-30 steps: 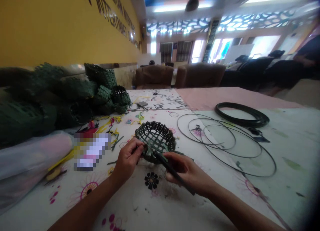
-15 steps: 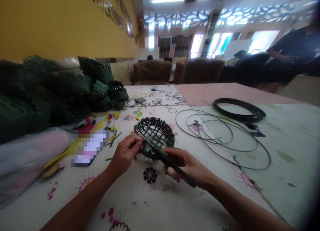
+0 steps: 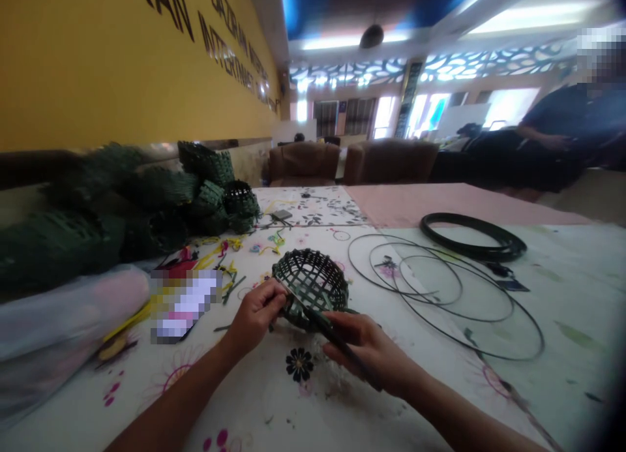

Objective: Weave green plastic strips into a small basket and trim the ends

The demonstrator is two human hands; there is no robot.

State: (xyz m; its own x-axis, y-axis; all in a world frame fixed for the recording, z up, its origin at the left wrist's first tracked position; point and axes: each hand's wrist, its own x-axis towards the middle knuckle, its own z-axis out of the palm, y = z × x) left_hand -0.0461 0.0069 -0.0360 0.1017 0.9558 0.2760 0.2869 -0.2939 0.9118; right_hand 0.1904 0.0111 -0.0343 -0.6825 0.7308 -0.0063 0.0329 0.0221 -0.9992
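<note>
A small dark green woven basket (image 3: 313, 282) lies on its side on the flowered tablecloth (image 3: 293, 406), its open lattice facing me. My left hand (image 3: 257, 315) pinches the basket's near left rim, fingers closed on it. My right hand (image 3: 369, 347) is closed round a dark flat strip (image 3: 332, 331) that runs from my palm up to the basket's rim.
A heap of dark green woven baskets (image 3: 147, 204) fills the left side, with a pink plastic bag (image 3: 59, 315) in front. Thin wire hoops (image 3: 440, 282) and a coil of black strip (image 3: 472, 233) lie to the right. A person in dark clothes (image 3: 562, 139) stands far right.
The view has tilted upward a little. My hands and the basket keep nearly the same hold; the strip stays against the rim. The person at the far right has come further into view.
</note>
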